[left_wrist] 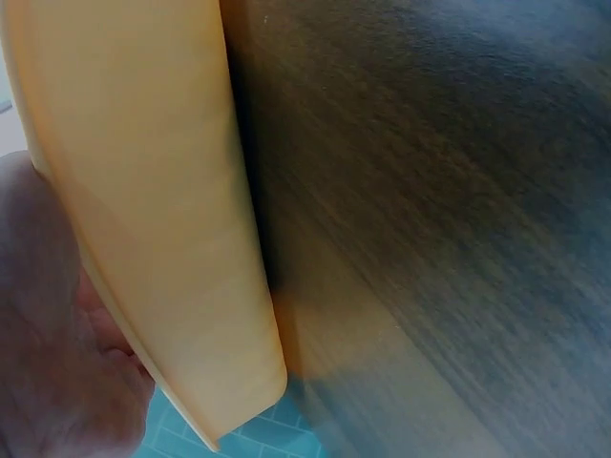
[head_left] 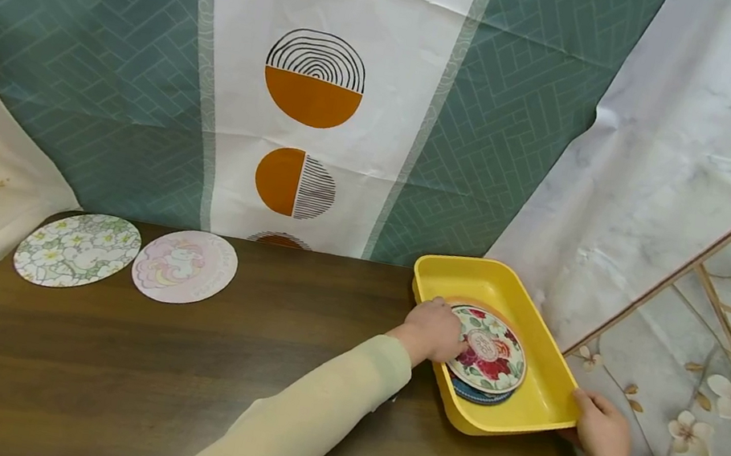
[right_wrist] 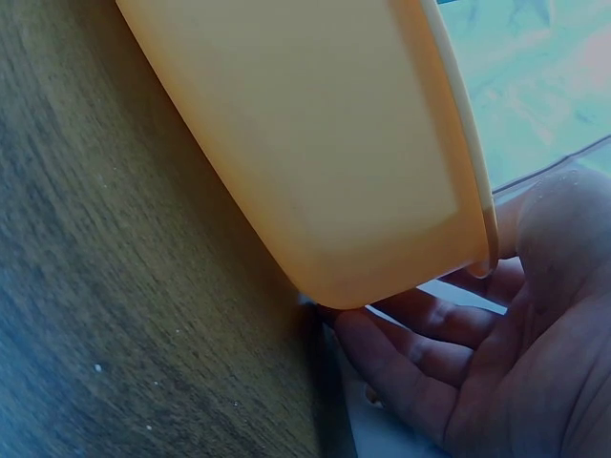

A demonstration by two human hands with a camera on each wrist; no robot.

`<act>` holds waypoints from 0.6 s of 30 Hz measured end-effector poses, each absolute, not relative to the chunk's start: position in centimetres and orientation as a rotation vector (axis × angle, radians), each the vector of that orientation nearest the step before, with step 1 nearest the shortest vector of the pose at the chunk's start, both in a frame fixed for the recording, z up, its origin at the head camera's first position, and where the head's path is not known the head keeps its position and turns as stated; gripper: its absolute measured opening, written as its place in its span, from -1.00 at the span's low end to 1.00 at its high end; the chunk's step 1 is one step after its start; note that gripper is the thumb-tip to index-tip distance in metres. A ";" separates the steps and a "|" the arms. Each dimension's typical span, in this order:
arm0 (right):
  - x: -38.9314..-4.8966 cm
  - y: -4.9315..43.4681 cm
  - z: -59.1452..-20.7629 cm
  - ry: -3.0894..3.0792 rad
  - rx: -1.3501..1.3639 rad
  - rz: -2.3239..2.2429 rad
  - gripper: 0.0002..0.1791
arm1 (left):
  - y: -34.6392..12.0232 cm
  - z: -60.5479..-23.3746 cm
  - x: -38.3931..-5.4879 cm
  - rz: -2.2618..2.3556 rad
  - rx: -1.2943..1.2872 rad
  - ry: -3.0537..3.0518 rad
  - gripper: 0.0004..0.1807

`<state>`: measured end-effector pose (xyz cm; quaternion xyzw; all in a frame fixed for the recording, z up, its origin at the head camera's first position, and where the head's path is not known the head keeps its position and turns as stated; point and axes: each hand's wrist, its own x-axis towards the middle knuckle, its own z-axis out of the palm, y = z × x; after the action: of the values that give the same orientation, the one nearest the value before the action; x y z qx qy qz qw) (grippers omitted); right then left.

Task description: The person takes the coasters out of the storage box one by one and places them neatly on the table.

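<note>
A yellow tray sits at the right side of the dark wooden table. My left hand reaches over its left rim and holds the edge of a round floral mat, thumb on the printed face; its other fingertips are hidden. Beneath that mat shows part of a blue round mat, with an orange edge behind. My right hand grips the tray's near right corner. In the right wrist view its fingers curl under the tray's outer wall, with the thumb over the rim.
Two round mats, one green floral and one pink with a unicorn, lie side by side at the table's back left. A patterned curtain hangs behind the table. Flowered cloth borders the right side.
</note>
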<state>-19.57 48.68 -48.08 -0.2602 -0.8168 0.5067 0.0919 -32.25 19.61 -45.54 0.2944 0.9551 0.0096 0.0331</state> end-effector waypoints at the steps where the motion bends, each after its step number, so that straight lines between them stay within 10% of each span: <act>1: -19.6 48.7 -48.0 -2.428 -0.777 1.499 -0.34 | 19.6 -45.5 -32.2 0.023 0.905 2.934 -0.44; 18: -19.6 48.4 -47.8 -2.414 -0.763 1.514 -0.38 | 19.6 -44.9 -31.9 0.018 0.884 2.896 -0.63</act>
<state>-19.56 48.44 -47.78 -0.2574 -0.8146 0.5109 0.0957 -31.92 19.61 -44.89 0.2916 0.9548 0.0058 0.0569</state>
